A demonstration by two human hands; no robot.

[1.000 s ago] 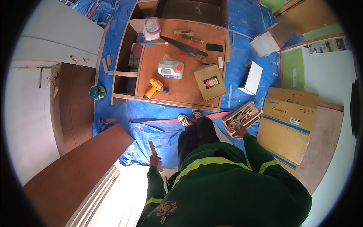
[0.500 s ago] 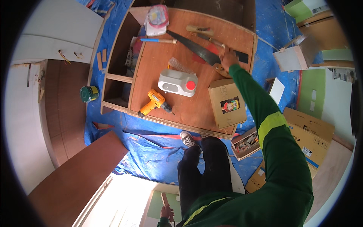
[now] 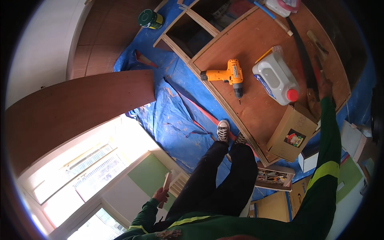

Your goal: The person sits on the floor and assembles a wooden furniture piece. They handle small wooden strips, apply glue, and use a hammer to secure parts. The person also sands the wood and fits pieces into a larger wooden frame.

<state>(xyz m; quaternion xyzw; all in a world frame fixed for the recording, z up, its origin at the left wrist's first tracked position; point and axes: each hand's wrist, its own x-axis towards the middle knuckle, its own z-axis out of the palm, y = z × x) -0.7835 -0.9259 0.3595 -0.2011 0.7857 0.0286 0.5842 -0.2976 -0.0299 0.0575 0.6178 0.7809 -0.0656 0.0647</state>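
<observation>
My left hand point(image 3: 161, 195) is closed around a short flat strip of wood point(image 3: 167, 182), held low beside my leg. My right arm stretches out to the far right, where my right hand point(image 3: 326, 88) is over the wooden board top. It lies right beside the handle of a hand saw point(image 3: 304, 56), whose long dark blade points away from me. A slim dark tool point(image 3: 318, 64) lies by its fingertips; shadow hides whether the fingers grip it. Nearer on the board are a white jug with a red cap point(image 3: 276, 78), a yellow cordless drill point(image 3: 230, 75) and a cardboard box point(image 3: 293, 134).
A wooden-handled tool point(image 3: 318, 42) and a blue-handled tool point(image 3: 274, 18) lie farther back. Open compartments point(image 3: 190, 34) edge the board. A green can point(image 3: 150, 19) stands on blue sheeting point(image 3: 168, 108). An open tool box point(image 3: 274, 178) is beside my legs. A brown panel point(image 3: 80, 108) leans left.
My view has swung left and turned, so the board now appears farther right and tilted. The left hand with its wood strip shows more fully. My right hand stays near the saw handle.
</observation>
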